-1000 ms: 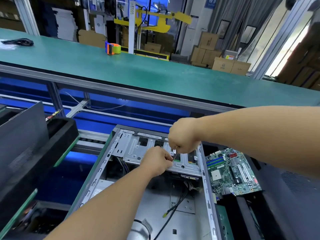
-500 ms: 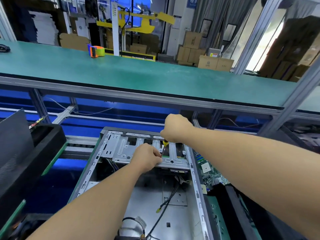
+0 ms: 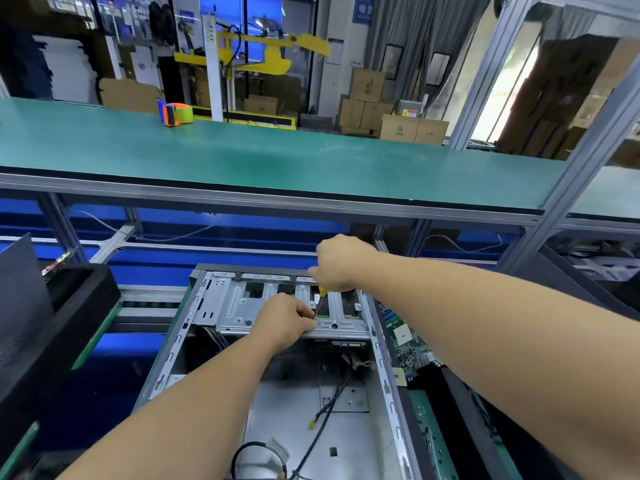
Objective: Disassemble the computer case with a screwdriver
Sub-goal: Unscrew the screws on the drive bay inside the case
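Both hands unmoved, screwdriver upright mid-bracket, case rails apart

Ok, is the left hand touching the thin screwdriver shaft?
Touching. The head view shows the left hand's fingertips pinching the thin screwdriver shaft just above the silver metal drive cage.

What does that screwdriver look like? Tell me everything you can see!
Only a little of the screwdriver shows. It has a yellow handle end and a thin dark shaft, standing nearly upright and tilted slightly. The right hand grips its handle from above; the left hand pinches the shaft near the tip, over the silver metal bracket of the computer case.
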